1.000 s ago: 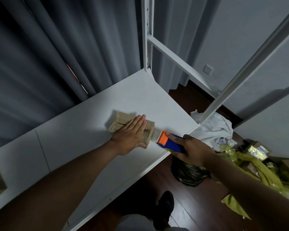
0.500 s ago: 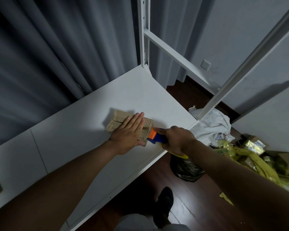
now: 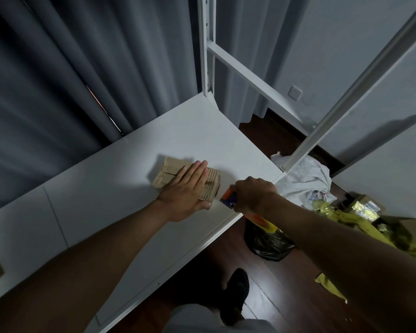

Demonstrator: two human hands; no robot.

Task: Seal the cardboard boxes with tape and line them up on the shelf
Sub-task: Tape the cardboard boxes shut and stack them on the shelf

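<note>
1. While grey curtains [image 3: 82,80] hang in folds behind the white shelf [image 3: 101,188], its slim metal uprights [image 3: 205,44] rise at the far right corner; past the shelf's right edge, on dark wooden floor, lie a crumpled white cloth [image 3: 305,179], a black plastic bag [image 3: 267,243] and yellow wrapping [image 3: 346,217].
2. Left hand [image 3: 186,192] lies flat with straight fingers on top of the cardboard box [image 3: 168,170], pressing it down near the shelf's front right corner.
3. Right hand [image 3: 252,194] is curled round a blue and orange tape dispenser [image 3: 228,198], whose nose sits just beside the box's right end.
4. Box is small, tan and ribbed along its edges; the shelf surface is smooth and matte.
</note>
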